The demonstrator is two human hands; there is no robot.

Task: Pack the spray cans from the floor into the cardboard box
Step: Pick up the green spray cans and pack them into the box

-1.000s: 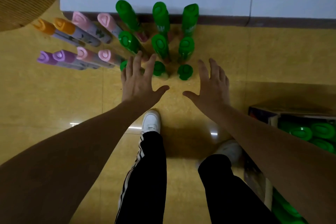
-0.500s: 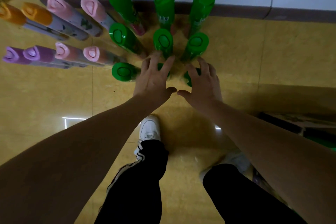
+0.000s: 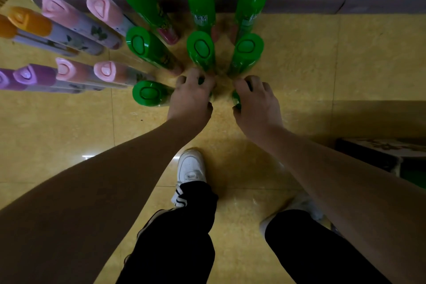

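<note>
Several green spray cans stand upright on the yellow floor by the wall, in rows. My left hand (image 3: 191, 97) grips the top of the front middle green can (image 3: 201, 80), which it mostly hides. Around the front right green can (image 3: 236, 100) curl the fingers of my right hand (image 3: 255, 104); only a sliver of that can shows. A third front can (image 3: 149, 93) stands free just left of my left hand. The cardboard box (image 3: 378, 152) shows only as a dark corner at the right edge.
Pink (image 3: 106, 71), purple (image 3: 30, 75) and orange-capped (image 3: 30, 21) spray cans stand to the left of the green ones. A white wall with a dark skirting (image 3: 299, 4) runs behind. My white shoes (image 3: 191, 166) and black trouser legs are below the hands.
Both hands have come down from open and spread above the front row onto the two front cans and curled round their tops. The view has moved closer to the cans.
</note>
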